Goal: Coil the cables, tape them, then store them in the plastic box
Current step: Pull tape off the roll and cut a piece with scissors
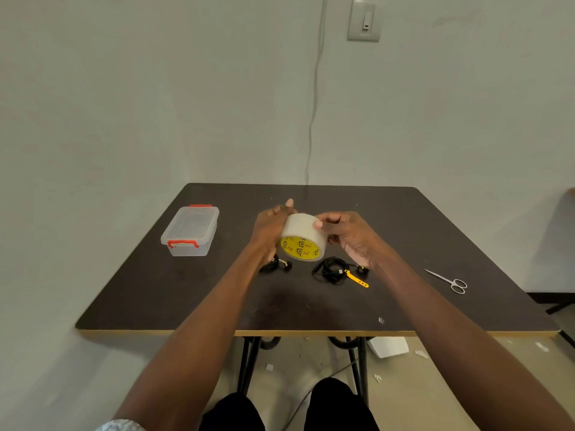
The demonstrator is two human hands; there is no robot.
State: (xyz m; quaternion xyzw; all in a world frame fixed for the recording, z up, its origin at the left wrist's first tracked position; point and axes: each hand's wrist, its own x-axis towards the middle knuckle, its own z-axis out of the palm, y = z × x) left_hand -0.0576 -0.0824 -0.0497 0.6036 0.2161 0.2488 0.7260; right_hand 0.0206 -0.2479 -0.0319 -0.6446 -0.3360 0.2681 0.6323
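- Both hands raised mid-frame above the tabletop (155,293), holding a tape roll (303,236) between them.
- Left hand (270,227) grips the roll's left side, fingers curled round behind it, one fingertip poking up above the roll.
- Right hand (348,234) pinches the roll's upper right edge with thumb and fingers.
- Tape roll: wide, translucent whitish tape, round, yellow inner core with black printed logos facing the camera.
- Two black cables on the tabletop just below the hands. Left cable (277,265) is partly hidden by the left wrist, so cannot tell how it is coiled. Right cable (331,270) is a loose bundle with a yellow perforated strap (357,279) sticking out to its lower right.
- Plastic box (190,230) at left-center of frame, well apart from the cables: clear, rectangular, rounded corners, lid on, red clip handles at both short ends.
- Scissors (448,279) at right of frame on the tabletop: small, metal, thin blades, closed.
- Tabletop: dark brown, matte, light wood edge, black metal legs underneath.
- Small clear scrap (381,320) near the front edge of the tabletop; white scraps (387,346) on the floor below.
- Pale wall behind, wall switch (364,20) at upper right, thin wire (314,101) running down the wall to the tabletop.
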